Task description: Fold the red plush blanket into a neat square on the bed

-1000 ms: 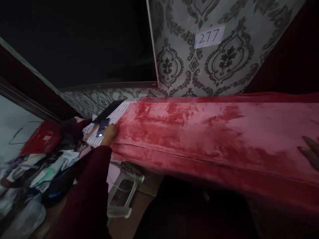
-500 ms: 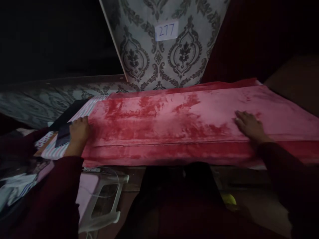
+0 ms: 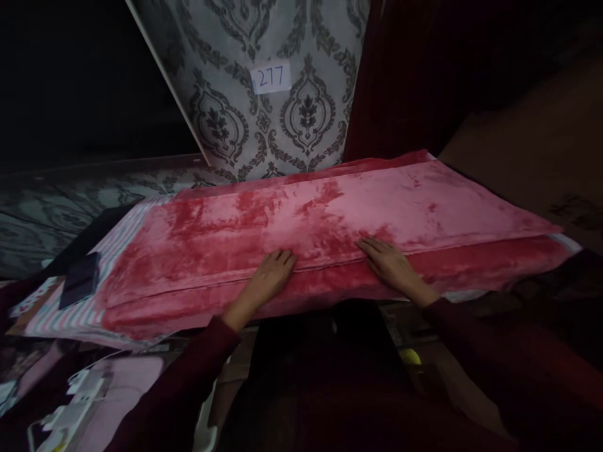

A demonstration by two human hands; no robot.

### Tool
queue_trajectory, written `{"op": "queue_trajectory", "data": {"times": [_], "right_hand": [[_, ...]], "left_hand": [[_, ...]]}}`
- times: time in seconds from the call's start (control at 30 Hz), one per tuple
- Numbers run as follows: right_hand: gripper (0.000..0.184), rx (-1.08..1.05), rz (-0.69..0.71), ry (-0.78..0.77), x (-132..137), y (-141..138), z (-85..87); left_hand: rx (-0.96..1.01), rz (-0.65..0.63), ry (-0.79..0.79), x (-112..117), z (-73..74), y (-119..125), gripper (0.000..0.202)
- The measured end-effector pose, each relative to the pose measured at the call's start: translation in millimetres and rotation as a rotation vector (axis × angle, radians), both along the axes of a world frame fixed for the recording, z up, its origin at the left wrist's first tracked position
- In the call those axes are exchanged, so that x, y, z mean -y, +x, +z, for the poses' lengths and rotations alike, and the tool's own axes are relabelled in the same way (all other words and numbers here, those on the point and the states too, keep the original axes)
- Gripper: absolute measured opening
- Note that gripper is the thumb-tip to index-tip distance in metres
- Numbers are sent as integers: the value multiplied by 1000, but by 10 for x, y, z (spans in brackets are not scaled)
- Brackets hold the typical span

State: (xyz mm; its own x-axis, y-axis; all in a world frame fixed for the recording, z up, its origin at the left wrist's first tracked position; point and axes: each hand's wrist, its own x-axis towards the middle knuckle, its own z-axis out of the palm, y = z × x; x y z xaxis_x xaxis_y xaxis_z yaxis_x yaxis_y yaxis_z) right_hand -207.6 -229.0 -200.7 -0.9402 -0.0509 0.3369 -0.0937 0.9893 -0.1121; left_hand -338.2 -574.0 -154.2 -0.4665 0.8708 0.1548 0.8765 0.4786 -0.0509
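A plush cloth (image 3: 211, 245) in pink and red lies folded lengthwise over a long surface in front of me. Its upper layer ends in a long edge near my side, with a darker red strip of the cloth showing below. My left hand (image 3: 273, 271) rests on that edge left of the middle, palm down, fingers forward. To its right, my right hand (image 3: 387, 262) lies flat on the cloth by the same edge, fingers stretched toward the middle. Neither hand holds anything.
Striped fabric (image 3: 117, 242) shows beneath the cloth at left, with a dark phone (image 3: 80, 280) on it. A pink stool (image 3: 127, 383) and a white power strip (image 3: 78, 402) are below left. Behind stands a patterned wall (image 3: 264, 132) with a paper label (image 3: 271, 76) reading 277.
My left hand has moved right from the cloth's left end to its front edge. My right hand has come inward, so both are closer together. The view has turned to the right.
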Motion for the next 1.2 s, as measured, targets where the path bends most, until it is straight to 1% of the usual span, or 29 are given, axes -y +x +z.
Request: {"op": "queue_trajectory", "data": {"times": [0.1, 0.17, 0.23, 0.3, 0.33, 0.4, 0.43, 0.5, 0.57, 0.6, 0.67, 0.73, 0.77, 0.87, 0.97, 1.07, 1.2], "right_hand": [[58, -9, -40, -2, 41, -43, 7], [58, -30, -27, -22, 51, -26, -8], [56, -57, 18, -39, 41, 16, -37], [51, -69, 73, -52, 9, 53, -50], [49, -70, 85, -60, -16, 57, -38], [47, -73, 63, -66, -91, 23, 34], [48, -78, 30, -58, -139, -17, 89], [52, -94, -77, -21, -250, -126, 203], [58, -88, -202, 20, -362, -238, 267], [61, -64, -259, 34, -412, -280, 264], [64, 14, -332, 48, -493, -326, 186], [65, 73, -357, 56, -550, -330, 40], [66, 78, -357, 61, -574, -326, -40], [65, 24, -345, 75, -635, -335, -234], [64, -5, -346, 60, -654, -377, -300], [61, 0, -370, 45, -599, -396, -238], [57, 57, -387, 42, -501, -401, -65]], "left_hand": [[0, 64, -7, -35, 4, -4, 43], [-5, 99, 5, -25, -27, 43, 43], [-13, 99, 28, 11, -74, 109, 42], [15, 60, 74, 58, -95, 136, 40], [45, 48, 110, 78, -81, 116, 39], [113, 67, 176, 99, 11, -10, 40], [134, 103, 195, 100, 84, -117, 42], [139, 227, 193, 99, 254, -398, 50], [118, 392, 153, 132, 396, -710, 61], [99, 485, 135, 170, 437, -853, 64], [82, 668, 93, 286, 437, -1076, 66], [91, 800, 56, 422, 347, -1199, 65], [99, 839, 43, 483, 285, -1230, 64], [72, 863, 46, 594, 130, -1255, 64], [37, 861, 49, 612, 102, -1257, 63], [10, 855, 23, 609, 151, -1262, 61], [-59, 816, 13, 608, 177, -1307, 60]]}}
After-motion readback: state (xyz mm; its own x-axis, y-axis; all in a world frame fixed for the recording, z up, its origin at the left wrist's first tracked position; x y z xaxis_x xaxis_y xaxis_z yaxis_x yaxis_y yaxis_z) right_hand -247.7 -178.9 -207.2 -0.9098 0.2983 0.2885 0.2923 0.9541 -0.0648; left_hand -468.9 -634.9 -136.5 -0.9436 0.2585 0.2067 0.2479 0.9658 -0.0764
